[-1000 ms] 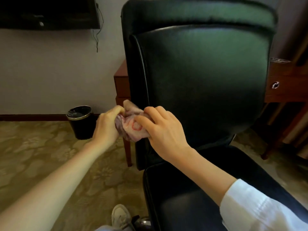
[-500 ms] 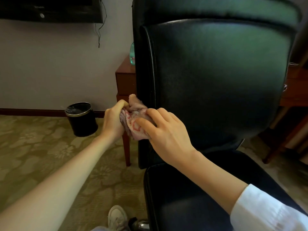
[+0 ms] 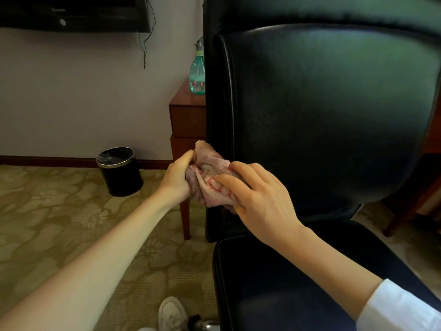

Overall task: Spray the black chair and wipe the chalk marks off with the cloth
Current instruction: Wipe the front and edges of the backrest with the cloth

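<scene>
Currently in view: head camera only; every entry below is read from it.
Left hand (image 3: 177, 180): fingers curled round the left end of the cloth (image 3: 212, 185), gripping it.
Right hand (image 3: 260, 199): fingers bent over the right side of the cloth and holding it; the thumb is hidden.
Cloth: pinkish with a red pattern, bunched between the two hands at the lower left edge of the chair back. Contact with the chair cannot be confirmed.
Chair (image 3: 322, 115): the black back stands just beyond and to the right of the right hand. The seat lies under the right forearm. No chalk marks can be made out on the back.
Spray bottle (image 3: 197, 72): green, above the left hand and well apart from both hands. It stands on the wooden table (image 3: 188, 120), half hidden by the chair edge.
Bin (image 3: 120, 170): black, on the carpet to the left of the left hand.
Change, cloth: both hands hold it as they did a second ago, but it has been turned. The red ring that faced the camera is now a folded band near the right fingers.
Change, view: the chair back looms larger. The bottle was hidden a second ago and now shows.
Meaning for the task: the cloth is probably being refolded to a usable face. Wiping is not under way, and the bottle is not in hand.
</scene>
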The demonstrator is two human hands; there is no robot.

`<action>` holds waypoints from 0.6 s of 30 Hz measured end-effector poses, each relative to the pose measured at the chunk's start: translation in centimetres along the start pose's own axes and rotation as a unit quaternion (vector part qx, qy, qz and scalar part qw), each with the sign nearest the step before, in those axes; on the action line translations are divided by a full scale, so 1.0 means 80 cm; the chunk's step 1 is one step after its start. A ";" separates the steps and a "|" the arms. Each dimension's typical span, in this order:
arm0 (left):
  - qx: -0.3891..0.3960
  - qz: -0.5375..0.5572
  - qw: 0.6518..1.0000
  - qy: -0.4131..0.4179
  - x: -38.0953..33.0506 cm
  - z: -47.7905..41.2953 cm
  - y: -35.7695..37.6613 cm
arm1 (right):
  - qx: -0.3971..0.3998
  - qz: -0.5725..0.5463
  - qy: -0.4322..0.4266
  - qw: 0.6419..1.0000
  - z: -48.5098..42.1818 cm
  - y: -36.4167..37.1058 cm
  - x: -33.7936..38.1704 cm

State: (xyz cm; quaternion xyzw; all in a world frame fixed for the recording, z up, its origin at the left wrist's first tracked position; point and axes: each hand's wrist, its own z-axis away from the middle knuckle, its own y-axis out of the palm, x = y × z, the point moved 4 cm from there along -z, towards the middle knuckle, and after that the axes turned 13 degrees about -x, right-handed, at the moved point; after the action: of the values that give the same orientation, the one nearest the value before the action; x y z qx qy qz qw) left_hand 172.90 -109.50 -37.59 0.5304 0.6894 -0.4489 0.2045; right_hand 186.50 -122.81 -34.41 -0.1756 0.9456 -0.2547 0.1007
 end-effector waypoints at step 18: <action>-0.063 -0.066 0.993 -0.080 -0.004 0.121 -0.076 | 0.027 -0.025 -0.004 0.999 0.034 -0.060 0.083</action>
State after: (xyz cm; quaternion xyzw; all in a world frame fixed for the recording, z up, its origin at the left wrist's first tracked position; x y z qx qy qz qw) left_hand 165.55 -117.97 -39.87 0.4324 0.7314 -0.4576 0.2620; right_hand 182.49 -130.47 -34.91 -0.1980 0.9332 -0.2818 0.1031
